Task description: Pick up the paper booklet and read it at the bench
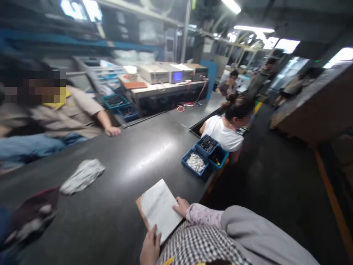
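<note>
- L hand (pixel 150 246): fingers curled over near edge of white sheet (pixel 160 208), gripping it.
- R hand (pixel 181 207): fingers fairly flat, narrow spread, pressing on sheet's right edge; floral sleeve behind it.
- Sheet lies on brown board (pixel 139 209), at near edge of dark table (pixel 132 154).
- Grey cloth (pixel 82 176) left of sheet, well apart.
- Blue bins (pixel 205 155) w/ small parts beyond sheet, to the right, at table edge.
- Co-worker's hand (pixel 112 131) rests on table far side, left of sheet.

Left hand (pixel 150 246) fingers curled, right hand (pixel 182 207) lying flat, sleeved wrists
</note>
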Demonstrator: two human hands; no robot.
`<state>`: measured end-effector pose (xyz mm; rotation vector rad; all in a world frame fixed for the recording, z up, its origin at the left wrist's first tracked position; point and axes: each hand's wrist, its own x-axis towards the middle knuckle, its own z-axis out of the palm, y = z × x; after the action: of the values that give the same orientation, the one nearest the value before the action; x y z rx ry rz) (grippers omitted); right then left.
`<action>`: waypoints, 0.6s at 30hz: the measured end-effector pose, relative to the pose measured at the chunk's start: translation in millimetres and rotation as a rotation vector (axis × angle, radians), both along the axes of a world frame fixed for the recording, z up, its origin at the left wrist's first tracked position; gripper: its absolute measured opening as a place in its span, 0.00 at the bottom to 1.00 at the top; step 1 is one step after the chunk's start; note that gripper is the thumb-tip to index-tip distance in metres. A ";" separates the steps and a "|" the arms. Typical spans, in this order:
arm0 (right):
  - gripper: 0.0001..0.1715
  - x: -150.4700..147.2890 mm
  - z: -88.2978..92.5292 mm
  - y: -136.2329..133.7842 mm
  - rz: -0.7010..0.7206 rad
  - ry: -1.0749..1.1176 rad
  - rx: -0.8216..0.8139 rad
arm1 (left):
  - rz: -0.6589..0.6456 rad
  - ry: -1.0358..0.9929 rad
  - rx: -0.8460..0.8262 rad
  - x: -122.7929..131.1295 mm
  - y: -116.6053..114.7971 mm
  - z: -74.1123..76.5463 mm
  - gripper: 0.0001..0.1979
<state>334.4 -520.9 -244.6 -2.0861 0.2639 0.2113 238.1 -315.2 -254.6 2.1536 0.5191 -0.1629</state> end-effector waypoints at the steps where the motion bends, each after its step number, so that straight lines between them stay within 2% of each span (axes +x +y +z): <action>1: 0.09 2.0 -2.9 -5.7 -0.013 -0.026 -0.019 | -0.008 -0.021 -0.033 9.5 -4.0 -5.4 0.16; 4: 0.11 2.3 -10.7 -22.6 -0.007 -0.089 -0.063 | -0.036 -0.018 -0.047 29.9 -20.6 -18.5 0.14; 7: 0.12 0.2 -13.6 -35.9 0.032 -0.152 -0.123 | 0.013 -0.136 0.036 38.3 -32.1 -31.8 0.18; 11: 0.16 -7.4 -0.4 -54.0 0.170 -0.232 -0.233 | -0.149 -0.275 0.232 27.9 -35.8 -41.9 0.24; 13: 0.19 -13.3 10.8 -67.8 0.297 -0.260 -0.250 | -0.266 -0.295 0.455 15.2 -38.3 -39.4 0.28; 15: 0.23 -17.2 19.0 -87.0 0.482 -0.272 -0.272 | -0.370 -0.268 0.664 1.8 -43.9 -32.9 0.30; 16: 0.24 -16.9 20.2 -98.2 0.595 -0.283 -0.302 | -0.419 -0.223 0.715 -3.6 -47.6 -29.2 0.30; 18: 0.26 -10.0 13.6 -120.9 0.861 -0.381 -0.485 | -0.435 -0.117 0.695 -10.1 -54.5 -22.9 0.30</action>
<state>324.4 -641.8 -231.0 -2.5471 -0.9130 0.2659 228.0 -369.7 -277.5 2.9169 0.0149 -0.1003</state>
